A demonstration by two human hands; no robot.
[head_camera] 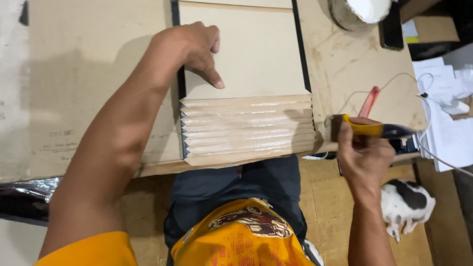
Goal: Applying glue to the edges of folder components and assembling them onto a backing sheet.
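Note:
A fanned stack of brown card sheets (248, 129) lies on the table in front of me, its stepped edges shiny with wet glue. My left hand (194, 47) rests on the plain top sheet (251, 54) behind the fan, index finger pressing down. My right hand (362, 155) holds a glue brush (367, 129) with a yellow and dark handle; its bristles sit at the right edge of the fan.
A white glue pot (357, 12) stands at the back right beside a dark flat object (391, 22). A red-handled tool (369, 101) and a thin cable (401, 79) lie on the wooden table (345, 64). White papers (446, 118) are right. A black-and-white cat (406, 204) sits on the floor.

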